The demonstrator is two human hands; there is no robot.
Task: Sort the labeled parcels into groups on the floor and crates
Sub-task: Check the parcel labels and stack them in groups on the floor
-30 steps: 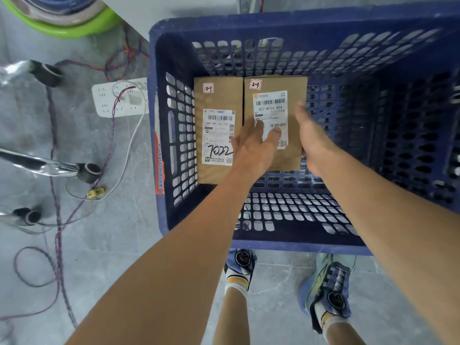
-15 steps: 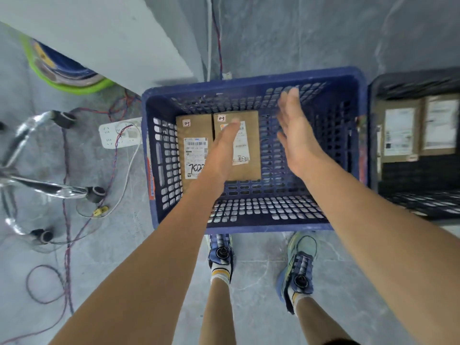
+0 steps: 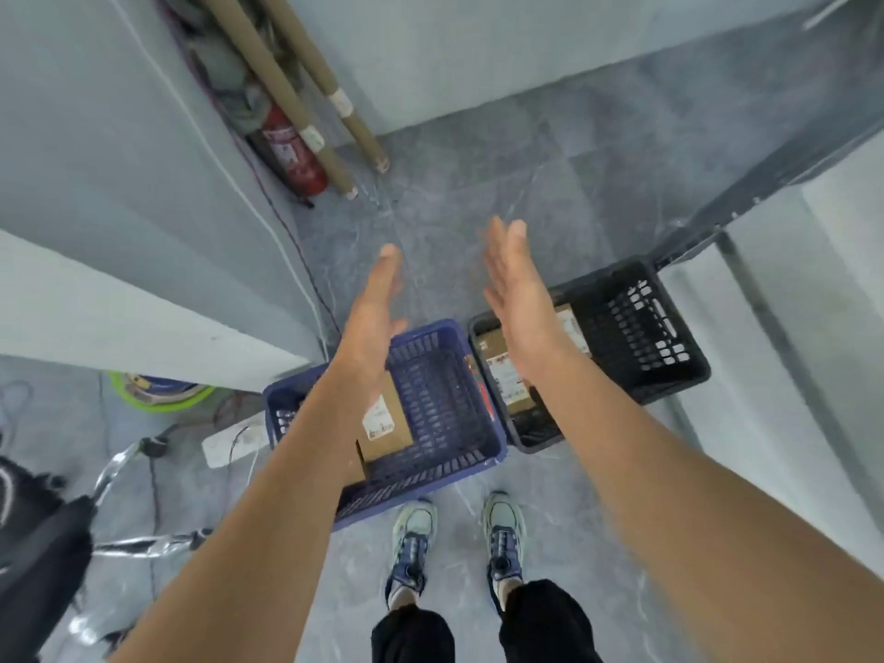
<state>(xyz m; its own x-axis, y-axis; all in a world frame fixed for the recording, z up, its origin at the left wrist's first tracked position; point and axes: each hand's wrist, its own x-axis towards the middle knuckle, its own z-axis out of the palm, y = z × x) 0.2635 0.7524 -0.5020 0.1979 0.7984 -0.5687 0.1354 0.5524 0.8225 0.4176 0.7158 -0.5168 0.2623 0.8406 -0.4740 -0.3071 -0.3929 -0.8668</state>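
Plainly, in the head view the left hand (image 3: 375, 313) and right hand (image 3: 519, 299) hang in the air, fingers straight, gripping nothing. Below them, clear of both, a labeled parcel (image 3: 387, 418) lies in the blue crate (image 3: 449, 399), partly hidden by the left forearm. A second parcel (image 3: 507, 380) lies in the black crate (image 3: 636, 327), which stands just beside the blue one.

We see a red fire extinguisher (image 3: 292, 157) in the corner, cardboard tubes (image 3: 287, 95) leaning just beside it, a white power strip (image 3: 228, 446) with cables, a green-rimmed reel (image 3: 162, 402), chrome chair legs (image 3: 148, 547), our blue-grey shoes (image 3: 412, 538)
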